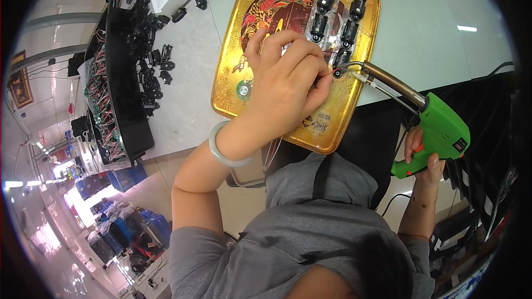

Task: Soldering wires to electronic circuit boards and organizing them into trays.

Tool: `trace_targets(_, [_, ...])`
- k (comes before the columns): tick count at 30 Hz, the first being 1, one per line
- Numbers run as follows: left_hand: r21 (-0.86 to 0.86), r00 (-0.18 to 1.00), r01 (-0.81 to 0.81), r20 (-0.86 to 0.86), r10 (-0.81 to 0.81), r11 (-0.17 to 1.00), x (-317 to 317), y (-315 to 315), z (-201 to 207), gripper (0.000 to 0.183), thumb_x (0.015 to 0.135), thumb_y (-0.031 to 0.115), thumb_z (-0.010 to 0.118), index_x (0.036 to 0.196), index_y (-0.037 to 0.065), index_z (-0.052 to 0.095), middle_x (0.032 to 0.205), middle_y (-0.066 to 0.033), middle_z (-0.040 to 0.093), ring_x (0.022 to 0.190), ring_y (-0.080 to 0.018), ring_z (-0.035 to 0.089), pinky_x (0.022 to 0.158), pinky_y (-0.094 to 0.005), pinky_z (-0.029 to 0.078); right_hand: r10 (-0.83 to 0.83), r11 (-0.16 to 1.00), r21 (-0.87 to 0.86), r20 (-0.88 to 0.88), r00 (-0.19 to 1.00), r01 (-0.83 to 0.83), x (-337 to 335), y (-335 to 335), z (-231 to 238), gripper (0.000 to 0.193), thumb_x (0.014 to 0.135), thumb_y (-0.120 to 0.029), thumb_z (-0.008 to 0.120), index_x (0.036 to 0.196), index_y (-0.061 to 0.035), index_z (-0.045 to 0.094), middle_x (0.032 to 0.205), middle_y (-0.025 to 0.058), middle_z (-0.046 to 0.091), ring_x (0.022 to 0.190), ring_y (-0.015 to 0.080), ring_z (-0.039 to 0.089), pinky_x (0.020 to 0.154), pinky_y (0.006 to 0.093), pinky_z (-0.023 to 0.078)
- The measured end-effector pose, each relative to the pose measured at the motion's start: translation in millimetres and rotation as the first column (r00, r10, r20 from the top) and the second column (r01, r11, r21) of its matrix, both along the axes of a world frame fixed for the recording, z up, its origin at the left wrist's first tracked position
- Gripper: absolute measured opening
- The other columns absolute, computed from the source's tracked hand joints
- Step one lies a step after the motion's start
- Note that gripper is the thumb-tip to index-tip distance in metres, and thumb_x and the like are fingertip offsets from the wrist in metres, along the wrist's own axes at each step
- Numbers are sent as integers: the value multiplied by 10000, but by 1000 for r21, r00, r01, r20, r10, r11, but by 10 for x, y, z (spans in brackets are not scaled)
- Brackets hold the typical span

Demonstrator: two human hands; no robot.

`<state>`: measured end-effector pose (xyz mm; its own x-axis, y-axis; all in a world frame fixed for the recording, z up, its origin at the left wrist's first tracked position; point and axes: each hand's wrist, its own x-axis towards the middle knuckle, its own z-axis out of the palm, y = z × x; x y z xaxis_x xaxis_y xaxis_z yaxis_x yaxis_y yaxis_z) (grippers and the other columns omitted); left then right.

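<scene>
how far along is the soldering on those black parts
Hard to tell which are done: five black parts sit in rows on the gold tray. In hand: the left hand pinches a wire at a sixth part, where the right hand aims the green soldering gun. Left: loose parts piled beside the tray.

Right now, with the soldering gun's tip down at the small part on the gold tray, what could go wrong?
1. The left hand pinches the small black part with red wire right beside the metal tip of the green pistol-shaped soldering gun; a slip could burn the fingertips.
2. The right hand holds the gun far from its tip, so it may wobble onto the neighbouring black parts.
3. The ornate gold rectangular tray overhangs the white table's edge and might tip.
</scene>
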<state>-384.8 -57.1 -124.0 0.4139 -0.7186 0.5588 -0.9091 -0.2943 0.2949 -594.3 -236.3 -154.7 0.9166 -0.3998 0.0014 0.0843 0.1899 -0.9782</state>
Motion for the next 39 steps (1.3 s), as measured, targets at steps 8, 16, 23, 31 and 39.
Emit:
trace_targets(8, [-7,1000,1,-12,-2,1000,-3,1,-8,172,580,90,658,679,117,520,831,15,526,908,-207,456,915,-441,207,-8,997,75,-66,998,13,-63,-4,-9,571,722,-552,572,790,8,486,629,90,476,486,102,426,415,182,349])
trace_targets(16, [0,1000,9,-7,-9,1000,12,10,-19,173,581,95,660,682,117,521,833,17,523,907,-208,454,914,-441,211,18,996,92,6,1000,-19,-73,-42,-30,609,730,-572,542,852,23,489,685,121,495,497,109,432,417,189,362])
trace_targets(23, [14,1000,5,0,-5,1000,8,12,1,174,587,99,660,689,117,520,837,15,520,915,-207,449,912,-444,214,2,969,239,243,970,-62,93,-111,-46,749,763,-627,426,1014,76,479,921,199,488,635,136,481,479,191,401])
trace_targets(31, [59,1000,-7,7,7,998,-3,17,57,189,580,100,674,738,101,571,862,-10,557,909,-227,461,891,-403,255,37,917,356,368,929,-178,475,-48,-21,780,782,-631,376,1128,66,424,1034,189,507,850,209,523,679,281,431])
trace_targets(39, [44,999,5,-32,-4,999,-10,4,46,174,603,101,661,704,120,521,832,4,519,925,-221,447,900,-452,224,-7,733,604,467,884,-313,931,108,-2,646,845,-521,339,1150,44,411,1086,186,492,982,260,503,864,392,389])
